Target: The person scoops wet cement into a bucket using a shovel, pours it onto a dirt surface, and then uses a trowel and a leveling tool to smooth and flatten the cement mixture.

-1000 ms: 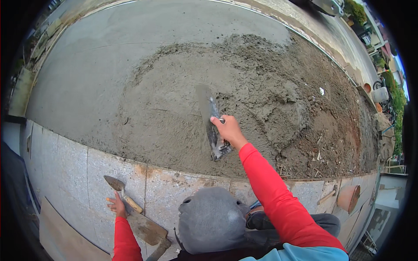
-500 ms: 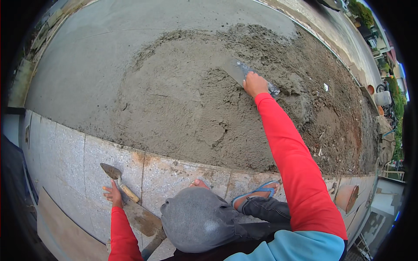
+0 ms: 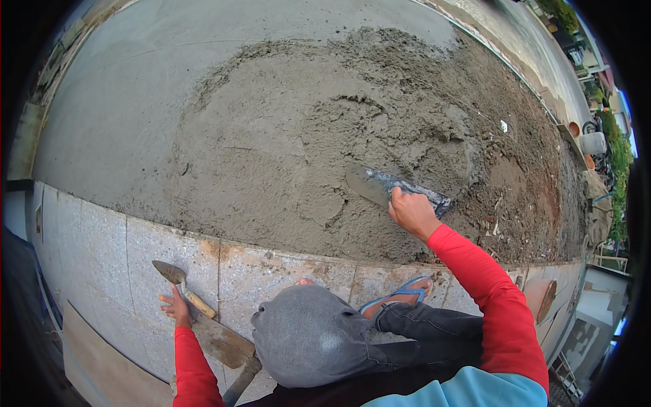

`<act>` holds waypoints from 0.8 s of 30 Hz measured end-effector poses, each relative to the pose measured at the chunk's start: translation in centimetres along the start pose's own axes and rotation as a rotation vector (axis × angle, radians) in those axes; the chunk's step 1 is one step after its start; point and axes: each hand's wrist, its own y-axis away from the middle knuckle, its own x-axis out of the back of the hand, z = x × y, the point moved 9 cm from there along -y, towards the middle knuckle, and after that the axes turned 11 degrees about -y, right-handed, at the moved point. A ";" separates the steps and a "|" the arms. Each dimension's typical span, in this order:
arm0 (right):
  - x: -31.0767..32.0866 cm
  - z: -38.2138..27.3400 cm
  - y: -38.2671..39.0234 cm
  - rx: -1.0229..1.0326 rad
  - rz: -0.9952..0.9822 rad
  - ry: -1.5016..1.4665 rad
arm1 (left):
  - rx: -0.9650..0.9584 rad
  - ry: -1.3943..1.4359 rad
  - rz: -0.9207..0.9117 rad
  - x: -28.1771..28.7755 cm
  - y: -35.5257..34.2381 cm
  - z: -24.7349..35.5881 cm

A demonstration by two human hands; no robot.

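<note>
Head view: right hand (image 3: 411, 211) clamped on handle of float (image 3: 397, 186), blade flat on wet mortar (image 3: 325, 142), right of smoothed patch. Left hand (image 3: 178, 308) below mortar on paving slab (image 3: 102, 251), fingers spread flat, touching trowel (image 3: 182, 288) handle, not gripping. Flip-flop (image 3: 400, 295) on slab edge below mortar. Risk: reach is long; blade edge may dig in, gouge smoothed mortar. Braced hand could knock trowel.
</note>
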 end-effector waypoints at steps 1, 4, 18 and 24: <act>-0.2 -0.4 0.4 0.010 0.003 -0.059 | 0.009 0.002 0.001 0.1 0.0 -0.3; -0.5 -1.9 2.8 0.039 -0.055 -0.066 | 0.018 0.004 0.003 0.5 0.1 -0.4; -5.3 -3.9 1.6 -0.139 -0.064 -0.439 | 0.021 -0.028 -0.003 1.2 0.4 -0.2; -7.1 -2.0 2.3 -0.231 -0.154 -0.847 | 0.009 -0.002 -0.006 0.1 0.9 0.6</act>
